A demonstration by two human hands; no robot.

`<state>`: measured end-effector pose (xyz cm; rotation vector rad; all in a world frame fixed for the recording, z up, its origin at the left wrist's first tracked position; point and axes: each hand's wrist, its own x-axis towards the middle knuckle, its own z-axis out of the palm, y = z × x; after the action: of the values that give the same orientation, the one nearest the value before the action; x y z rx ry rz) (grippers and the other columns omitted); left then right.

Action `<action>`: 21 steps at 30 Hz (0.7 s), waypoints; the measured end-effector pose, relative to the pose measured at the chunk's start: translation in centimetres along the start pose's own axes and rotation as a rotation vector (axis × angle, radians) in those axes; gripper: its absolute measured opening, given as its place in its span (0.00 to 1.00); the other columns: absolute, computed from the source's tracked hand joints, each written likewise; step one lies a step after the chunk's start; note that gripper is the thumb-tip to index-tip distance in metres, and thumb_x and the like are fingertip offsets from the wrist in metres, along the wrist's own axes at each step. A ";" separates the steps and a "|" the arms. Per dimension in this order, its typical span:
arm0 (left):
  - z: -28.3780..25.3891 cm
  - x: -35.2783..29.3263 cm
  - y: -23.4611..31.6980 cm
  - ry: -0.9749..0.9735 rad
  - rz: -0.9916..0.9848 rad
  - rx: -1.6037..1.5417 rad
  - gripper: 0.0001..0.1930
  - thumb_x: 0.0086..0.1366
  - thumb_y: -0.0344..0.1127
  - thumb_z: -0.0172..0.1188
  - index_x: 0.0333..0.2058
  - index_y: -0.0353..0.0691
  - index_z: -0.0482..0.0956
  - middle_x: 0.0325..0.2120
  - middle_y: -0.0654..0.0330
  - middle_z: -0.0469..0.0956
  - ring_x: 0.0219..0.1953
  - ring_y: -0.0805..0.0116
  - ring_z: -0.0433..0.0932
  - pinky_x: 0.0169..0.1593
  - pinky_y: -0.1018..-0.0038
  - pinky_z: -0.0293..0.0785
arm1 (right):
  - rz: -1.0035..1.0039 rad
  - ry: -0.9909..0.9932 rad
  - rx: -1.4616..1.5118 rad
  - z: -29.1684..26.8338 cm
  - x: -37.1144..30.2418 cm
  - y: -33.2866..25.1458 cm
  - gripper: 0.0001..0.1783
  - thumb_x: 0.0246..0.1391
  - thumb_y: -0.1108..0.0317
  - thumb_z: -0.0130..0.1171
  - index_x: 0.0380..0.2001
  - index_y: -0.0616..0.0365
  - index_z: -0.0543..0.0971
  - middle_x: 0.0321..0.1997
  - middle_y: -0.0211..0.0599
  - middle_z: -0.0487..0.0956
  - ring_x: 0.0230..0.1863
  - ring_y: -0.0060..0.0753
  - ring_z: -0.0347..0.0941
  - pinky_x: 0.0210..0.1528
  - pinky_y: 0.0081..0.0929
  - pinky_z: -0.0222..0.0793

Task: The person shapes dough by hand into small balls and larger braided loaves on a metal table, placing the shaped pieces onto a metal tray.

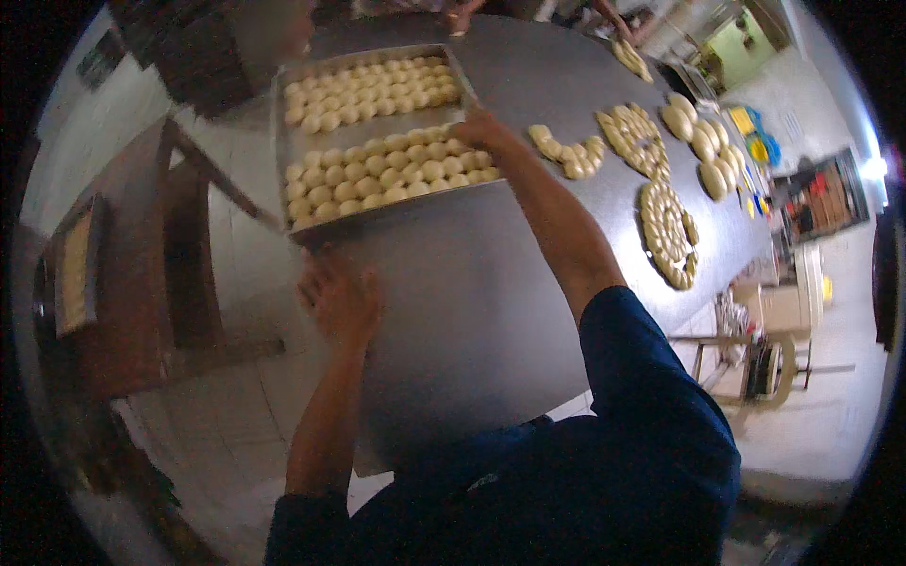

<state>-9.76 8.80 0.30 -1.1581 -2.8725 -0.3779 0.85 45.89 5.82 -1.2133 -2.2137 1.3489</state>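
A rectangular metal baking tray [396, 202] lies at the far left of the dark table, slightly turned. Pale round dough balls fill it in two blocks, a far block [373, 92] and a near block [387, 174], with a bare strip between. My right hand [479, 129] reaches across to the tray's right side, its fingers closed over the rim beside the near block's end. Nearer to me, my left hand [342, 297] is just below the tray's near-left corner. It looks blurred, with fingers spread and nothing visible in it.
Right of the tray lie a curved strip of dough pieces [568, 153], coiled dough pieces [668, 231] and several larger dough lumps [708, 146]. Other people's hands [460, 19] show at the far edge. A wooden stand [132, 274] with another tray [77, 269] is left.
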 end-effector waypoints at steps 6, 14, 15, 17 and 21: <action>0.3 0.5 0.9 -0.058 0.047 0.041 0.42 0.72 0.57 0.52 0.75 0.38 0.52 0.75 0.39 0.46 0.72 0.29 0.52 0.75 0.45 0.43 | -0.215 0.853 -0.624 -6.2 -9.2 10.4 0.40 0.58 0.53 0.63 0.70 0.60 0.65 0.65 0.48 0.75 0.70 0.50 0.66 0.73 0.53 0.53; 1.0 -0.6 0.0 0.021 0.119 0.182 0.39 0.74 0.56 0.49 0.74 0.36 0.53 0.75 0.38 0.47 0.73 0.37 0.54 0.75 0.48 0.46 | -0.175 0.731 -0.879 -8.8 -4.6 14.5 0.35 0.62 0.48 0.58 0.66 0.56 0.69 0.63 0.46 0.74 0.72 0.48 0.61 0.76 0.67 0.29; 1.3 -0.4 0.0 0.031 0.126 0.194 0.39 0.74 0.56 0.49 0.74 0.36 0.53 0.75 0.38 0.48 0.73 0.38 0.54 0.75 0.48 0.46 | -0.111 0.664 -0.908 -9.1 -3.8 14.6 0.30 0.63 0.50 0.57 0.63 0.54 0.72 0.62 0.44 0.76 0.69 0.48 0.64 0.75 0.67 0.36; 1.0 -0.2 -0.3 0.034 0.140 0.207 0.39 0.75 0.56 0.48 0.74 0.36 0.53 0.75 0.40 0.48 0.73 0.40 0.55 0.75 0.48 0.47 | 0.019 0.522 -0.953 -9.5 -2.7 15.0 0.22 0.64 0.53 0.55 0.56 0.50 0.77 0.60 0.41 0.79 0.64 0.49 0.70 0.71 0.66 0.50; -0.1 -0.7 0.6 -0.005 0.070 0.145 0.38 0.75 0.54 0.50 0.73 0.36 0.55 0.74 0.42 0.53 0.73 0.43 0.57 0.74 0.50 0.50 | -0.273 0.529 -0.549 -3.4 -10.5 15.3 0.12 0.61 0.57 0.59 0.42 0.51 0.79 0.40 0.42 0.83 0.44 0.49 0.80 0.39 0.50 0.77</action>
<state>-8.85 8.73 0.50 -1.2304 -2.7997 -0.1611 17.16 43.06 -3.27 -1.1868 -2.2810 0.2634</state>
